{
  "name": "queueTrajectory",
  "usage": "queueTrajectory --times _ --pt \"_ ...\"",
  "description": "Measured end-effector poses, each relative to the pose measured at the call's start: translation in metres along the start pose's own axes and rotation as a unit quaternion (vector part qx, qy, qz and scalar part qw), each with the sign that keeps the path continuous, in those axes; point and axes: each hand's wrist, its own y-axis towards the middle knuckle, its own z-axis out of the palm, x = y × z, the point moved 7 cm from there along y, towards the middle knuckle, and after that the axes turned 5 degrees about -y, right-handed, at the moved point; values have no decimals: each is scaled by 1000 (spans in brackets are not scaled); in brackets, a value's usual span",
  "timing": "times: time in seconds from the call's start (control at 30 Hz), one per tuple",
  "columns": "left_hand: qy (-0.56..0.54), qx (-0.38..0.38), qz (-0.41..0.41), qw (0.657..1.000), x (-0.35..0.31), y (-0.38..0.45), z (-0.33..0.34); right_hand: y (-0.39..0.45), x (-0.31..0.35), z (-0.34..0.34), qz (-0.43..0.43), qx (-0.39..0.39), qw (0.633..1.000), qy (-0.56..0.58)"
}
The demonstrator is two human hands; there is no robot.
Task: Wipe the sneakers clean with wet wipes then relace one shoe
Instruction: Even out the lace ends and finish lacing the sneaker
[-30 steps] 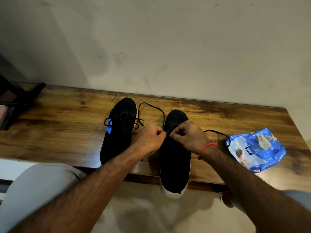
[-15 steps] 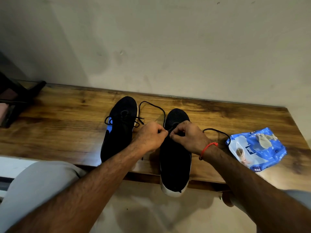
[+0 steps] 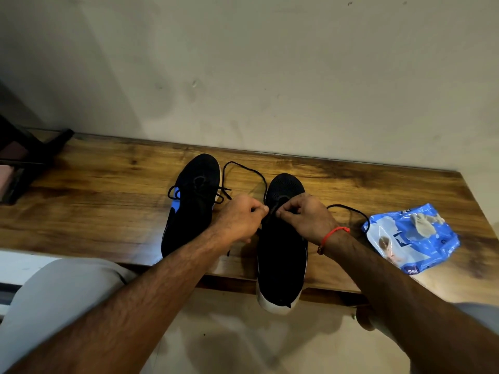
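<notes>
Shoes sit side by side on a wooden bench, toes to the wall. The right shoe [image 3: 282, 247] hangs its white heel over the front edge. The left shoe [image 3: 190, 209] is tied.

Not much has changed since a second ago. Both hands stay over the right shoe. The left hand [image 3: 239, 221] has slid a tiny bit away from the right hand [image 3: 303, 218], so the black lace [image 3: 270, 215] shows between them. Left fingers are curled and pinch the lace. Right fingers are curled and pinch it too. One lace loop lies on the wood between the shoes, and one more lies to the right.

A blue wipes pack [image 3: 410, 237] lies near the right shoe, not touching it, with a crumpled wipe [image 3: 422, 224] on top. The bench [image 3: 94, 201] is brown and shiny. It stands against a plain pale wall [image 3: 270, 76]. A dark thing I cannot make out sits at the far left end.
</notes>
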Motion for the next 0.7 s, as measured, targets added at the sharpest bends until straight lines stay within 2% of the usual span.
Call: queueTrajectory --times 0.37,0.7 --pt "-25 2 -9 1000 5 2 0 -2 -4 2 32 93 990 103" --pt "-45 8 1 999 -1 -1 1 3 -22 5 98 15 990 96"
